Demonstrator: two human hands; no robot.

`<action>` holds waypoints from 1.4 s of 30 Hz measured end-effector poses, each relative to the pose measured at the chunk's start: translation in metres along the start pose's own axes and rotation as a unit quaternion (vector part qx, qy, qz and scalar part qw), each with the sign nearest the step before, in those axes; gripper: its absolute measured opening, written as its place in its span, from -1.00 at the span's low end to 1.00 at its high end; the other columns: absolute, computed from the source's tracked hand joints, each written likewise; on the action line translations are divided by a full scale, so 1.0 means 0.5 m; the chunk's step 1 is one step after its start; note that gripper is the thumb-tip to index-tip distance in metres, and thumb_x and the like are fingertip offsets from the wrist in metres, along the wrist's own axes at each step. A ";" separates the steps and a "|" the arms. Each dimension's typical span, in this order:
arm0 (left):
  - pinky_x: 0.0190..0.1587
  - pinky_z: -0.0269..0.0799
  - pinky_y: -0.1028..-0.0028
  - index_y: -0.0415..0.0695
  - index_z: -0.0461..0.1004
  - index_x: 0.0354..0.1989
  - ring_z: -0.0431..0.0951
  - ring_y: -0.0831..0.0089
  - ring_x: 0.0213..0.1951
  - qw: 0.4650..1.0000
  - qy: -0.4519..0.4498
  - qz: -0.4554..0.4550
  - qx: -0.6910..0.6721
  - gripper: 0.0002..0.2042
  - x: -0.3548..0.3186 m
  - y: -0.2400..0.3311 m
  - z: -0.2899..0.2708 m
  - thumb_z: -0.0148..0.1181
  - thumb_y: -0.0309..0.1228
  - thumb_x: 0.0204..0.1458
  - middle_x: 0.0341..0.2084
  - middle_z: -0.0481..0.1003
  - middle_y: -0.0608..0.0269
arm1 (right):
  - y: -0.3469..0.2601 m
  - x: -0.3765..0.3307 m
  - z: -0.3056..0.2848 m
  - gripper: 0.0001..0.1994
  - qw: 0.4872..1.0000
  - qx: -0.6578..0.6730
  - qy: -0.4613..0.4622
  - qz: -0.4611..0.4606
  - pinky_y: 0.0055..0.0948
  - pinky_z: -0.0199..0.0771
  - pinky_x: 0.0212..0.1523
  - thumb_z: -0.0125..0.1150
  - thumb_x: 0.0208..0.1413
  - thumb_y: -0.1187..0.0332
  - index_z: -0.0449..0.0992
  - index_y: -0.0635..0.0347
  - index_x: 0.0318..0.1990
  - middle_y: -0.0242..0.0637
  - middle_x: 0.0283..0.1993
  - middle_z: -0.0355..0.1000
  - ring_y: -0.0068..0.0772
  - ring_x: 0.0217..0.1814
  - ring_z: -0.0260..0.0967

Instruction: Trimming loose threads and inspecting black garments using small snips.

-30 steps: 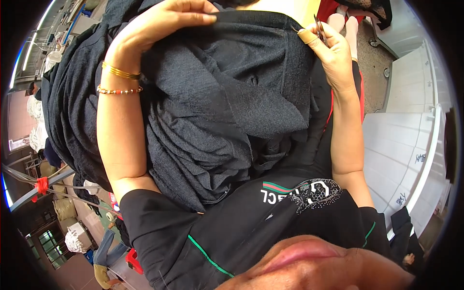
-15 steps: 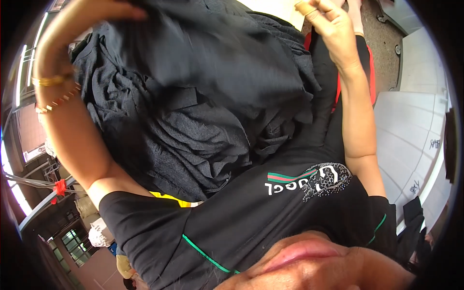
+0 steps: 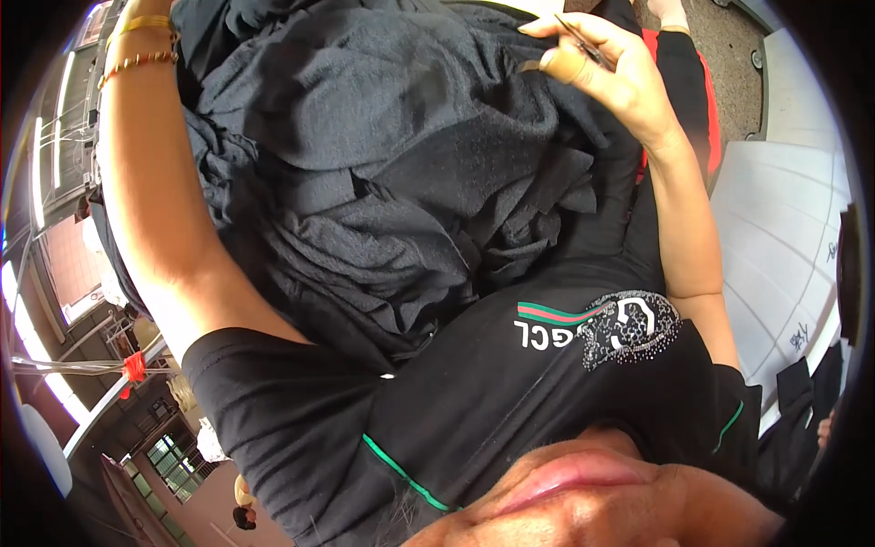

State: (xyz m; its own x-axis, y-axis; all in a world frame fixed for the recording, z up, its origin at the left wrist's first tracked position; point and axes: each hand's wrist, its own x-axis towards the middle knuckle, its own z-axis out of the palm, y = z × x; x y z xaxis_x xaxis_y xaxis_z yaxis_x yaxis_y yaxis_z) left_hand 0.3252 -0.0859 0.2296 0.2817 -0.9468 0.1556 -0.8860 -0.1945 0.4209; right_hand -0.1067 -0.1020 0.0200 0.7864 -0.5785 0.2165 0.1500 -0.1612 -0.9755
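A large heap of dark grey-black cloth (image 3: 365, 210) lies across my lap, rumpled and layered in loose folds. My right hand (image 3: 615, 77) is raised at the far right edge of the heap, its fingers curled around small metal thread snips (image 3: 588, 46). The two pointed ends of the snips stick out past the thumb and fingers, apart from each other. A tan wrap covers part of that thumb. My left forearm (image 3: 164, 182), with bracelets at the wrist, reaches along the left side of the cloth. The left hand itself is cut off by the upper edge.
White panelled bins (image 3: 775, 237) on wheels stand close on my right, with black cloth (image 3: 802, 401) hanging near them. Beyond my knees are a bare foot (image 3: 673, 14) and brown floor (image 3: 725, 68). Another person (image 3: 244, 506) shows far off at the lower left.
The blurred, lifted cloth has come down and lies on the heap. My left hand has moved out past the upper edge. My right hand has turned, and the snips now show.
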 end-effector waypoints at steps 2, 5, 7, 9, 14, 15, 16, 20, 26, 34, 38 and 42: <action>0.07 0.35 0.45 -0.31 0.45 0.10 0.45 0.35 0.05 0.981 -0.154 -0.072 0.095 -0.52 -0.111 0.169 0.060 0.33 -0.29 0.05 0.03 0.48 0.12 | -0.054 -0.027 0.036 -0.45 0.998 -0.044 -0.035 -0.004 -0.76 -0.10 -0.48 0.53 -0.10 0.32 0.53 0.12 0.11 -0.65 -0.41 0.11 -0.86 -0.47 -0.05; 0.13 0.35 0.40 -0.20 0.47 0.11 0.45 0.29 0.11 0.939 -0.275 0.033 0.202 -0.59 -0.233 0.263 0.078 0.23 -0.25 0.14 0.06 0.47 0.10 | -0.083 -0.044 0.093 -0.40 0.988 -0.050 -0.105 -0.105 -0.48 0.57 -0.27 0.57 -0.21 0.32 0.51 0.02 0.09 -0.37 -0.27 0.48 -0.50 -0.28 0.56; 0.12 0.37 0.37 -0.21 0.47 0.10 0.46 0.26 0.09 0.928 -0.296 -0.003 0.227 -0.60 -0.280 0.291 0.087 0.23 -0.25 0.16 0.04 0.47 0.09 | -0.068 -0.032 0.116 -0.50 0.937 -0.266 -0.112 -0.198 -0.38 0.52 -0.37 0.47 -0.15 0.22 0.50 0.03 0.02 -0.38 -0.27 0.48 -0.27 -0.39 0.51; 0.09 0.40 0.34 -0.22 0.48 0.08 0.47 0.27 0.05 0.932 -0.299 -0.067 0.193 -0.63 -0.323 0.316 0.070 0.22 -0.27 0.17 0.03 0.47 0.10 | -0.033 -0.016 0.123 -0.78 0.927 -0.271 -0.089 -0.242 -0.31 0.46 -0.43 0.33 -0.04 0.34 0.46 0.08 -0.24 -0.32 -0.38 0.46 -0.23 -0.41 0.48; 0.34 0.10 0.39 -0.22 0.45 0.15 0.30 0.39 0.30 0.967 -0.247 0.046 0.029 -0.65 -0.424 0.205 0.045 0.11 -0.49 0.18 0.18 0.42 0.15 | -0.019 -0.008 0.006 -0.88 0.987 0.133 -0.070 0.052 -0.39 0.47 0.04 0.20 0.17 0.52 0.56 0.27 -0.15 -0.27 -0.16 0.56 -0.42 0.02 0.49; 0.34 0.11 0.38 -0.21 0.46 0.15 0.31 0.38 0.29 0.973 -0.228 0.037 0.024 -0.65 -0.447 0.203 0.044 0.10 -0.50 0.17 0.18 0.42 0.16 | -0.093 0.007 0.038 -0.85 0.946 0.319 -0.009 0.059 -0.52 0.48 -0.06 0.23 0.20 0.47 0.52 0.34 -0.13 -0.35 -0.24 0.53 -0.51 -0.16 0.49; 0.33 0.10 0.41 -0.19 0.46 0.15 0.31 0.40 0.29 0.979 -0.200 0.042 0.004 -0.65 -0.454 0.208 0.051 0.10 -0.51 0.17 0.20 0.41 0.18 | -0.094 0.021 0.030 -0.62 0.883 0.468 -0.004 0.047 -0.43 0.48 0.11 0.19 0.18 0.57 0.39 0.26 0.16 -0.21 0.01 0.52 -0.38 0.07 0.48; 0.27 0.22 0.44 -0.23 0.51 0.04 0.42 0.41 0.18 0.992 -0.095 0.072 -0.039 -0.65 -0.479 0.217 0.080 0.25 -0.59 0.03 0.05 0.51 0.20 | -0.043 0.071 0.000 -0.56 0.835 0.502 0.176 -0.143 -0.33 0.52 0.04 0.17 0.21 0.57 0.36 -0.08 0.20 -0.28 0.04 0.51 -0.35 0.08 0.47; 0.10 0.40 0.41 -0.23 0.45 0.04 0.54 0.31 -0.01 0.996 0.033 0.081 -0.013 -0.56 -0.436 0.155 0.226 0.37 -0.26 0.04 -0.11 0.54 0.09 | -0.097 0.058 -0.122 -0.71 0.833 0.549 0.064 0.002 -0.19 0.54 0.04 0.17 0.24 0.23 0.61 0.34 -0.15 -0.08 -0.12 0.61 -0.15 -0.10 0.58; -0.01 0.43 0.32 -0.21 0.43 0.03 0.47 0.18 -0.08 0.974 0.133 0.174 0.059 -0.52 -0.391 0.268 0.212 0.43 -0.35 -0.07 -0.10 0.46 0.04 | -0.118 -0.007 -0.173 -0.69 0.765 0.643 -0.024 -0.026 -0.02 0.31 0.31 0.08 0.28 0.30 0.52 0.29 0.06 -0.11 0.08 0.52 -0.11 0.20 0.42; 0.01 0.33 0.26 -0.16 0.42 0.00 0.45 0.13 -0.06 0.963 0.151 0.200 0.105 -0.49 -0.384 0.285 0.241 0.46 -0.41 -0.18 -0.16 0.45 0.10 | -0.162 -0.038 -0.150 -0.63 0.715 0.687 -0.120 -0.047 0.00 0.20 0.36 0.01 0.32 0.23 0.47 0.32 0.10 -0.09 0.16 0.47 -0.10 0.28 0.34; 0.04 0.24 0.31 -0.12 0.43 0.00 0.44 0.17 -0.02 0.793 0.306 0.474 -0.228 -0.49 -0.336 0.232 0.304 0.37 -0.55 -0.23 -0.16 0.48 0.17 | -0.193 -0.105 -0.148 -0.62 0.802 0.588 -0.009 -0.104 -0.04 0.34 0.23 0.15 0.26 0.13 0.50 0.32 -0.02 -0.05 0.03 0.51 -0.04 0.13 0.43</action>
State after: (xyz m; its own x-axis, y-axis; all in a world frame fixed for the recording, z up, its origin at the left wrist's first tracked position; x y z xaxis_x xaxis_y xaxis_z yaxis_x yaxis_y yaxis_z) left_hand 0.1193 0.0115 0.1165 -0.1829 -0.2829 0.9416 -0.6203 0.7763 0.1127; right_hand -0.2068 -0.1155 0.1057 0.6784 -0.6239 0.3880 0.7320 0.6196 -0.2835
